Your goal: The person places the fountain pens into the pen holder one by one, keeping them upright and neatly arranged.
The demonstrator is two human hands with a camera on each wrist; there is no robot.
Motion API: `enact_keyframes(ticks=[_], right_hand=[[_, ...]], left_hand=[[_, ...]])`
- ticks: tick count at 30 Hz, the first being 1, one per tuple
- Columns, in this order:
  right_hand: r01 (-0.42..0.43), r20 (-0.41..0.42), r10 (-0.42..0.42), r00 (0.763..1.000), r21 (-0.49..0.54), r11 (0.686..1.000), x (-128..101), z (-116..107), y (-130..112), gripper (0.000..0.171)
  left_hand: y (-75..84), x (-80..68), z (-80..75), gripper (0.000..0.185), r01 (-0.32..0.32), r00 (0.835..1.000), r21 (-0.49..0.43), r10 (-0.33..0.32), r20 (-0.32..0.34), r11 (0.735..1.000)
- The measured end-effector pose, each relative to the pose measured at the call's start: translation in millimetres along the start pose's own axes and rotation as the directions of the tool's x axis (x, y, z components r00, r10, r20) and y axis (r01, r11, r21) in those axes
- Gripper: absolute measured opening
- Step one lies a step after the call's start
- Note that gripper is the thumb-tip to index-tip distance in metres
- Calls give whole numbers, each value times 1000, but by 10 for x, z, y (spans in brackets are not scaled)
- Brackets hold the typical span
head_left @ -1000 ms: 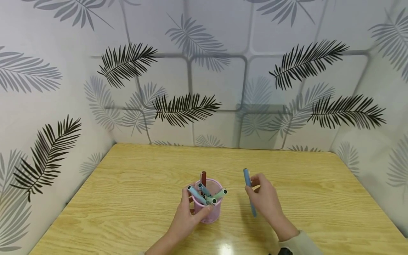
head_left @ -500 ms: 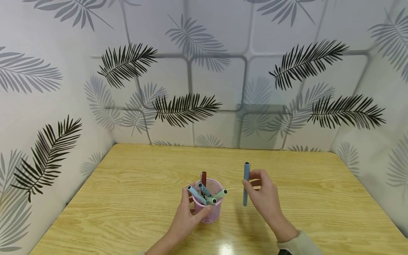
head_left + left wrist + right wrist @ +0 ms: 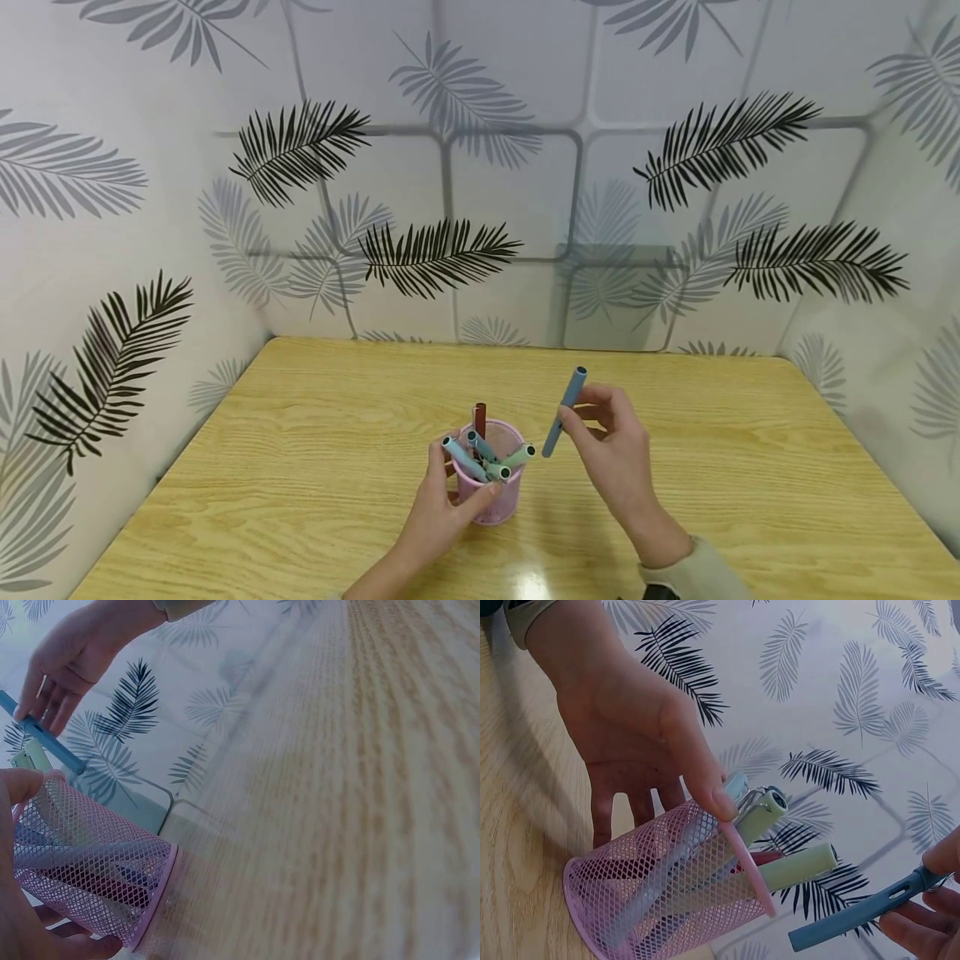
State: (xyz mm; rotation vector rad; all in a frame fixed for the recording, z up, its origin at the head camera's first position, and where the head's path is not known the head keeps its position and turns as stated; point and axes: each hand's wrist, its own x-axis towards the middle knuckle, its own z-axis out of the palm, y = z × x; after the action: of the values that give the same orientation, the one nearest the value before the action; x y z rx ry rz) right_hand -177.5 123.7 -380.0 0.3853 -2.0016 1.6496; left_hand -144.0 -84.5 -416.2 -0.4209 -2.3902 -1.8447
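Left hand: the left hand (image 3: pixel 442 512) wraps the pink mesh cup (image 3: pixel 491 493) from the near left side, thumb on the rim and fingers curled round the wall. The grip is closed on the cup.
Right hand: the right hand (image 3: pixel 609 454) holds a blue pen (image 3: pixel 563 412) between thumb and fingertips, pinched near its middle. The grip is closed on the pen.
Blue pen: raised off the surface, tilted, upper end leaning away to the right, lower end pointing down toward the cup. The lower end is just to the right of the cup rim and above it, not touching it. In the right wrist view the blue pen (image 3: pixel 862 913) lies just outside the cup mouth, with its clip close to the fingers (image 3: pixel 919 924).
Cup: stands upright on the wooden surface (image 3: pixel 300 467), near the middle and toward the near edge. The left wrist view shows the mesh wall (image 3: pixel 90 874) and its solid base rim resting on the surface.
Cup contents: several pens, namely a dark red pen (image 3: pixel 479 417) standing upright at the back, light blue pens (image 3: pixel 459 455) and pale green pens (image 3: pixel 517 457) leaning outward over the rim.
Surroundings: walls (image 3: pixel 525 167) with a leaf pattern enclose the surface on three sides.
Sleeve: a pale cuff (image 3: pixel 693 571) covers the right wrist.
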Motion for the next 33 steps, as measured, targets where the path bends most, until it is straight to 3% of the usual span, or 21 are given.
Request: enact_keyframes(ticks=[9, 14, 21, 27, 33], right_hand=[[134, -56, -128, 990, 111, 985, 72, 129, -102, 28], [163, -50, -157, 986, 160, 973, 78, 192, -125, 29], [104, -6, -105, 994, 183, 978, 46, 235, -69, 28], [19, 44, -27, 999, 162, 987, -18, 254, -117, 28], [-19, 95, 9, 995, 104, 994, -36, 255, -239, 27]], left_hand=[[-3, 8, -1, 66, -15, 1000, 1, 15, -4, 1000], [-9, 19, -7, 66, -12, 1000, -5, 12, 2, 1000], [-8, 17, -8, 66, -42, 999, -2, 42, -9, 999], [-251, 33, 27, 68, -35, 999, 0, 35, -10, 999], [-12, 2, -1, 67, -13, 1000, -26, 13, 2, 1000]])
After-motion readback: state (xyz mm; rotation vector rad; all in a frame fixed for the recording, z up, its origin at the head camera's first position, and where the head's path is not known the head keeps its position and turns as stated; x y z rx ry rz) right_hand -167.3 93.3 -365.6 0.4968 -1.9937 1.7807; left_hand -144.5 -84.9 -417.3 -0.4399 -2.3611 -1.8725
